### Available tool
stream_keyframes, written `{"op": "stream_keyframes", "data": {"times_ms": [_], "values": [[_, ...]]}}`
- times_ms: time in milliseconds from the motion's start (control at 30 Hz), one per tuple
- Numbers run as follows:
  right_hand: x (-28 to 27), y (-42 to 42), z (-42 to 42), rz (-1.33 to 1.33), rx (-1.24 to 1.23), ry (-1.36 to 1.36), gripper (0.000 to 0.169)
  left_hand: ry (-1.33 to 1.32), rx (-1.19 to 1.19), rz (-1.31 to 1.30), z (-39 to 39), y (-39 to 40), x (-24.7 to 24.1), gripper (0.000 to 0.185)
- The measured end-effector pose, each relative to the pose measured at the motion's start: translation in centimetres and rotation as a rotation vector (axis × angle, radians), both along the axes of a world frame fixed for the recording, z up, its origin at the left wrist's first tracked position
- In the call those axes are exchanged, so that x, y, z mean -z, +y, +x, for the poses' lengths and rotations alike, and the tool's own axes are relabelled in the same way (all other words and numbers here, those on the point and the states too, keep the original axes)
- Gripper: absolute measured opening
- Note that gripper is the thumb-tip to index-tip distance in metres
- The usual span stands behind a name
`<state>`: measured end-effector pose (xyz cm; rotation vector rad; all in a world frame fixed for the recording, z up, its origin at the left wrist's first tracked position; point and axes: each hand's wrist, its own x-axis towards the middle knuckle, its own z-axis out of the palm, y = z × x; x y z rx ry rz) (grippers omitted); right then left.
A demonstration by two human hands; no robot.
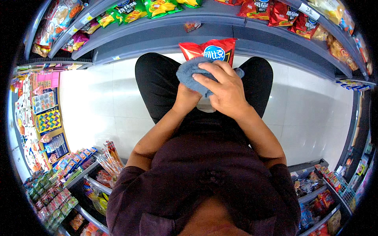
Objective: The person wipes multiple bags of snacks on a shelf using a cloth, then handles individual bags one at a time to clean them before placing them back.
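Observation:
Between my knees, a red snack bag (190,50) with a blue oval logo stands up, its lower part hidden by a blue-grey cloth (189,69). My right hand (226,85) presses the cloth against the bag from above, fingers spread over it. Partly under the cloth, my left hand (189,98) is at the bag's lower left side; its fingers are hidden, so its grip on the bag cannot be fully seen.
Ahead, a grey metal shelf (165,37) curves across, bearing green chip bags (130,13) and red chip bags (254,10). A small red packet (192,27) lies on the lowest shelf. Displays of packaged goods stand at left, and further shelves behind me on both sides. White floor tiles (130,97) surround my legs.

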<state>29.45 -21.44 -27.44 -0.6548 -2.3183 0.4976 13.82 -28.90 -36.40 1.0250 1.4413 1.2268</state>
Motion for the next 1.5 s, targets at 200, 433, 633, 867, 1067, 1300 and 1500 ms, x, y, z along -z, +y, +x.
{"op": "stream_keyframes", "data": {"times_ms": [200, 433, 633, 867, 1067, 1300, 1500], "values": [[-0.3, 4.2, 2.3, -0.089, 0.302, 0.090, 0.059, 0.177, 0.023, 0.042, 0.0, -0.1, -1.3, 0.071], [-1.2, 2.7, 2.2, -0.084, 0.092, 0.143, 0.056, -0.005, 0.124, -0.007, 0.7, 0.4, -2.2, 0.065], [0.4, 1.0, 2.2, -0.152, -0.174, -0.048, 0.045, -0.196, -0.038, -0.103, -2.2, 1.6, -2.8, 0.072], [0.1, 2.9, 4.1, -0.146, -0.042, 0.050, 0.057, -0.229, 0.008, -0.174, -3.5, 1.0, -2.6, 0.067], [-1.8, 3.7, 1.9, -0.055, 0.063, 0.075, 0.058, -0.282, 0.127, -0.142, -2.0, 0.1, -4.0, 0.074], [-0.6, 1.6, 1.9, -0.126, 0.006, 0.050, 0.055, -0.225, 0.091, -0.146, -2.6, -0.6, -5.4, 0.076], [-1.2, 1.0, 2.2, -0.118, 0.045, 0.058, 0.053, -0.321, 0.117, -0.162, -1.7, -1.3, -5.5, 0.074]]}}
